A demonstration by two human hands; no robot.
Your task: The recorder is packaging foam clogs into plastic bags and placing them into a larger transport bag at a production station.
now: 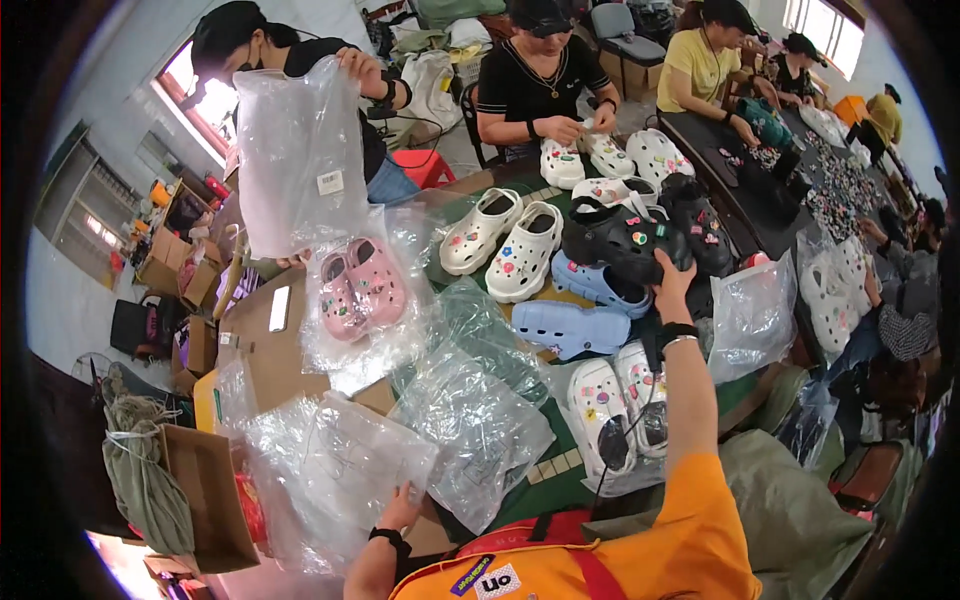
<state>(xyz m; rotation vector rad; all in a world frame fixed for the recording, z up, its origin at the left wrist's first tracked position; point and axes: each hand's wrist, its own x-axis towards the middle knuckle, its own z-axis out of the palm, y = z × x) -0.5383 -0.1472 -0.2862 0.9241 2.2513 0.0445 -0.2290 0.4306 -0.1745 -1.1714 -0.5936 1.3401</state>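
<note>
My right hand (674,278), arm stretched out over the table, grips a black clog (628,246) with colourful charms. Right beside it lie more black clogs (697,225) and a pair of light blue clogs (570,329). Low on the left, my left hand (401,508) is closed on the edge of a clear plastic bag (335,460); its fingertips are partly hidden. Another crumpled clear bag (475,425) lies against that one. White clogs (527,252) with charms stand left of the black one, and another white pair (603,415) rests on plastic nearer me.
Across the table a co-worker (545,90) handles white clogs (563,162). A person at left holds up a clear bag (300,160) above bagged pink clogs (362,290). A phone (280,309) lies on cardboard. An open carton (208,500) stands lower left; another clear bag (752,315) lies right.
</note>
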